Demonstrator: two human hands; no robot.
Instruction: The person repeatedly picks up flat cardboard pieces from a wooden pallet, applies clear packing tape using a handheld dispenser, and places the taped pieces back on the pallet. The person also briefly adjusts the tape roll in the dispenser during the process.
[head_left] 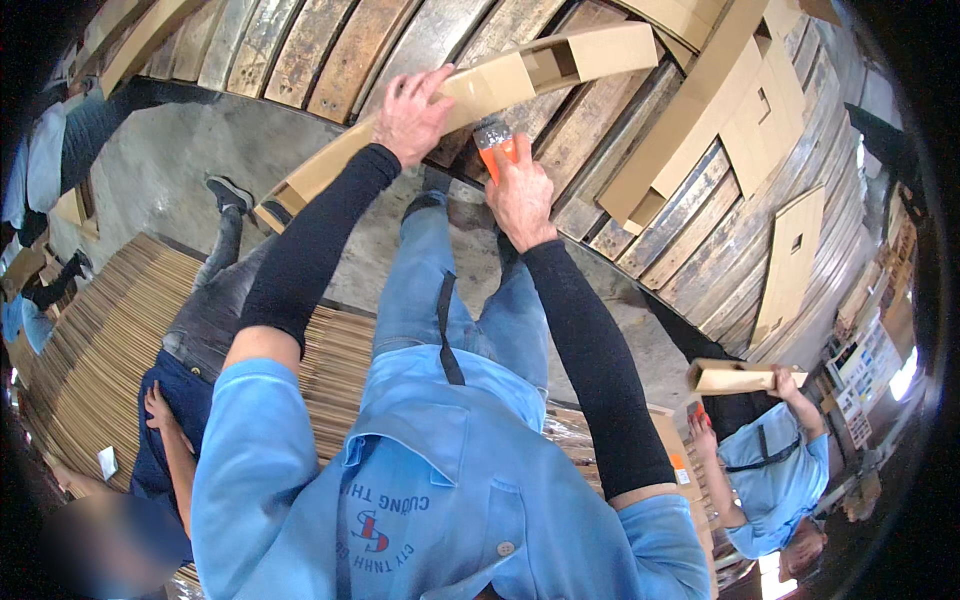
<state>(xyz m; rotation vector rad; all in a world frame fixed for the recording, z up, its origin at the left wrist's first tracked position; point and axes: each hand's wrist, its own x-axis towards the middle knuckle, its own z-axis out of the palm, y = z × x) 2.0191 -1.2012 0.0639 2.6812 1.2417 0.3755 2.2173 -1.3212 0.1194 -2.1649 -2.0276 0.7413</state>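
A long, narrow folded cardboard piece [502, 84] stretches slantwise over the edge of the wooden slatted bench [335, 62], with a dark opening toward its far right end. My left hand [412, 115] grips its upper edge near the middle, fingers bent over it. Just right of that, my right hand [522, 192] is wrapped round an orange hand tool [496, 150] with a grey, metallic-looking head. The head sits against or very close to the cardboard's near side; I cannot tell whether they touch. My palm hides the tool's lower part.
More folded cardboard [690, 120] lies on the bench at right, with a flat cut piece [790, 262] beyond. Stacked cardboard sheets [120, 330] stand at left, near a person in dark clothes [180, 420]. At lower right, a co-worker [775, 460] holds cardboard and a red-orange tool.
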